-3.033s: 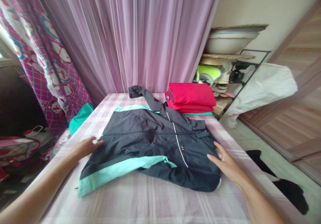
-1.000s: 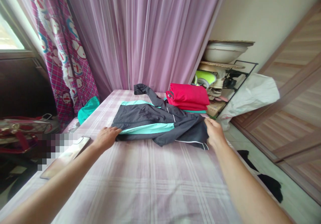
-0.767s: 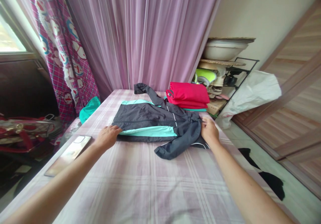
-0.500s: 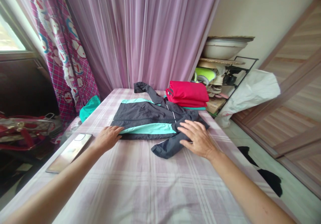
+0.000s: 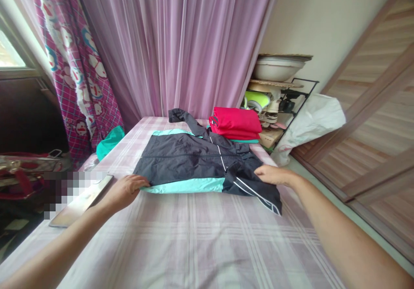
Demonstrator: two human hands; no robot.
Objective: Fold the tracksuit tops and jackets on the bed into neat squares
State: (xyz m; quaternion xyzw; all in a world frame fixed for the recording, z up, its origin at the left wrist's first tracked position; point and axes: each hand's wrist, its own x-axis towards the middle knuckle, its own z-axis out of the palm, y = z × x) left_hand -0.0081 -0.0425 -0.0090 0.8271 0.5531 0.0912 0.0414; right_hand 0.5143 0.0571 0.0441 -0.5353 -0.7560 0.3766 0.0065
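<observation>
Here, left hand (image 5: 122, 190) and right hand (image 5: 274, 175) pinch the creased dark jacket (image 5: 181, 161), trimmed in teal and white.

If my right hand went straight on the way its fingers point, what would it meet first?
The dark jacket, at its near shoulder. The right hand points leftward at it and seems to be touching it already, though exact contact is hard to judge.

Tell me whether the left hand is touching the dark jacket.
Touching. The head view shows it: the left hand has its fingers on the near left corner of the dark jacket, with no visible gap.
</observation>
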